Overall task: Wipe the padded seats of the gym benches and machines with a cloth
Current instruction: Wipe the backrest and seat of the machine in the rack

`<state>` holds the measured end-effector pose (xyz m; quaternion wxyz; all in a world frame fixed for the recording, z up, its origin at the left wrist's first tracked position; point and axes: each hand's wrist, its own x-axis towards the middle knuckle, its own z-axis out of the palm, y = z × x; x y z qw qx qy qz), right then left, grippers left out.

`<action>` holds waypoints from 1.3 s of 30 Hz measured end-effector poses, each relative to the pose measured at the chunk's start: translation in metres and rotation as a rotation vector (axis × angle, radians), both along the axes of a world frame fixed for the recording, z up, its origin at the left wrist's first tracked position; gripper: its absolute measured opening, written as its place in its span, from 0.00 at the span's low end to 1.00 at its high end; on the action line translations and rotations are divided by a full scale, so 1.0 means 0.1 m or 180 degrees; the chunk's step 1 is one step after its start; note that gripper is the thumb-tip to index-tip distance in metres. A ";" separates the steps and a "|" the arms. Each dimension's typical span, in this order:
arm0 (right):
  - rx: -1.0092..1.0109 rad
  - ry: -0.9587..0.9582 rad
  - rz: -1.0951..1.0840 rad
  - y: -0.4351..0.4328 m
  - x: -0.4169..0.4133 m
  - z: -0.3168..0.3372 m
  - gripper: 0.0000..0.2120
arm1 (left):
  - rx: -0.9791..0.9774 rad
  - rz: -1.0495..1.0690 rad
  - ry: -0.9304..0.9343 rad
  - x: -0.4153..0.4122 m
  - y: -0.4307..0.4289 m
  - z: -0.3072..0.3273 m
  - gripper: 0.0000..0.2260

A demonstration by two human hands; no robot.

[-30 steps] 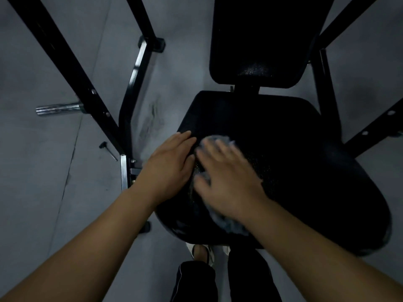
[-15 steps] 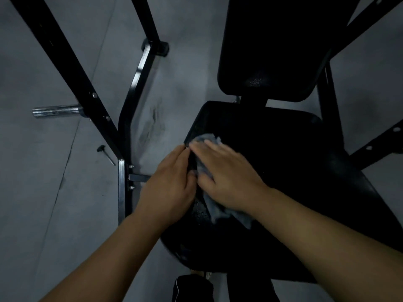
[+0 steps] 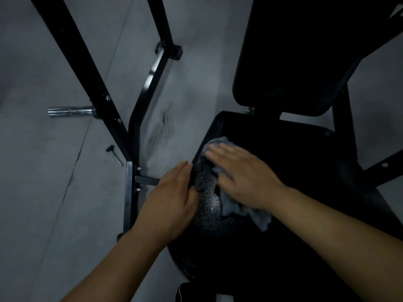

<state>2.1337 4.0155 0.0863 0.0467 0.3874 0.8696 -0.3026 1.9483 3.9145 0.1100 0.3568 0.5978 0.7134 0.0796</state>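
A black padded seat point(image 3: 294, 162) of a gym machine fills the right half of the view, with its black backrest pad point(image 3: 290, 51) above it. My right hand point(image 3: 244, 175) lies flat with straight fingers on a grey cloth point(image 3: 237, 205), pressing it onto the seat's left part. The cloth sticks out beyond the fingertips and under the wrist. My left hand point(image 3: 172, 199) rests on the seat's left edge, fingers straight along the rim. A shiny wet patch point(image 3: 207, 192) shows on the seat between my hands.
Black steel frame bars point(image 3: 91, 83) of the machine cross the grey floor on the left. A chrome bar end point(image 3: 69, 111) sticks out from the frame. A small pin point(image 3: 114, 154) lies on the floor. More frame bars point(image 3: 383, 171) run at the right.
My right hand has slid the cloth away from me along the seat's left side, uncovering a wet patch. My left hand stayed on the left edge. The view shifted closer.
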 end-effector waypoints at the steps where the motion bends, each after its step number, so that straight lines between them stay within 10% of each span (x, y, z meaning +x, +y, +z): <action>1: 0.0084 -0.0164 -0.0184 0.16 0.02 -0.08 0.33 | -0.0025 0.0018 -0.0008 0.00 -0.01 0.02 0.30; 5: 0.0118 -0.0518 -0.0900 0.32 -0.56 -0.18 0.32 | 0.0039 0.0194 -0.0030 -0.05 -0.01 0.05 0.26; 12: -0.0104 0.0090 0.0240 -0.95 -0.06 0.46 0.30 | 0.0069 0.0230 -0.0219 -0.35 0.01 0.12 0.24; 23: -0.0044 -0.0168 -0.0492 -1.76 0.23 0.73 0.32 | 0.0226 -0.0543 -0.0026 -0.05 0.08 0.22 0.26; 30: 0.0253 -0.0928 -0.1649 -0.81 0.74 0.40 0.32 | 0.0355 -0.1175 0.0235 0.34 0.02 0.19 0.31; 39: 0.0121 0.0224 -0.1092 -1.40 0.86 0.66 0.25 | 0.0363 -0.1196 0.0366 0.47 0.03 0.10 0.28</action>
